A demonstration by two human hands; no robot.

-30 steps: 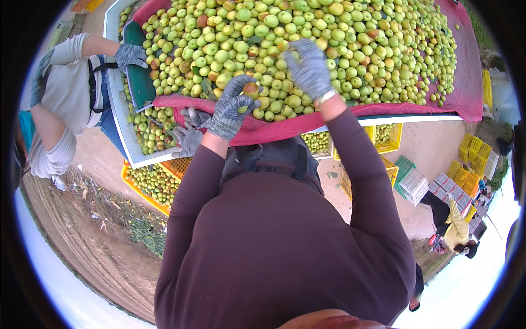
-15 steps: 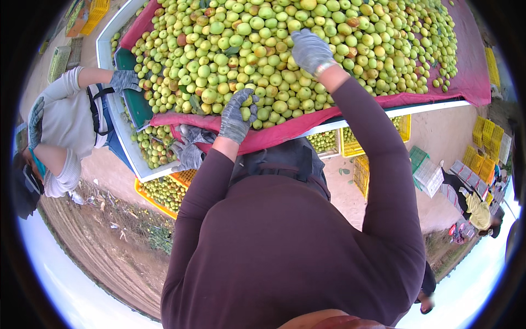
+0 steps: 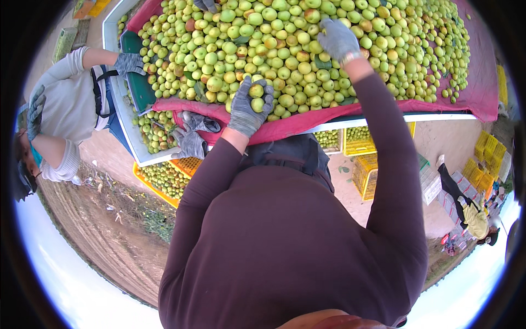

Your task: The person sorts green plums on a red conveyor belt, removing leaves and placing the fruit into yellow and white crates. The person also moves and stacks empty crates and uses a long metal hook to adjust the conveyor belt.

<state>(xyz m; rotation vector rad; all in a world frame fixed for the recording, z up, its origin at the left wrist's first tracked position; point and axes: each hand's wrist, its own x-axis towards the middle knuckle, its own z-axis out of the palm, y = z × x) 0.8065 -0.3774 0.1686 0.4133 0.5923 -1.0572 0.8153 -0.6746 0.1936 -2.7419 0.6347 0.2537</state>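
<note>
A broad heap of small round yellow-green fruits point(image 3: 285, 60), some blushed brown, lies before me; they look like jujubes. My left hand point(image 3: 246, 112), in a grey knit glove, is cupped palm up at the heap's near edge, its fingers curled round a couple of fruits point(image 3: 256, 104). Farther out and to the right, my right hand point(image 3: 338, 41), in a plain grey glove, rests on the heap. Its fingers are bent down and closed among the fruits; what they hold, if anything, is hidden.
A red cloth point(image 3: 296, 125) covers the near rim. Empty grey gloves point(image 3: 192, 141) lie on the left corner. A co-worker's gloved hand point(image 3: 129, 64) rests by a green board point(image 3: 139, 88); another gloved hand point(image 3: 206, 4) is at the top. Yellow crates point(image 3: 365, 174) stand below.
My view has shifted slightly. My left hand has turned its palm up, showing fruits in it. My right hand has moved slightly right over the heap. Another gloved hand has appeared at the top.
</note>
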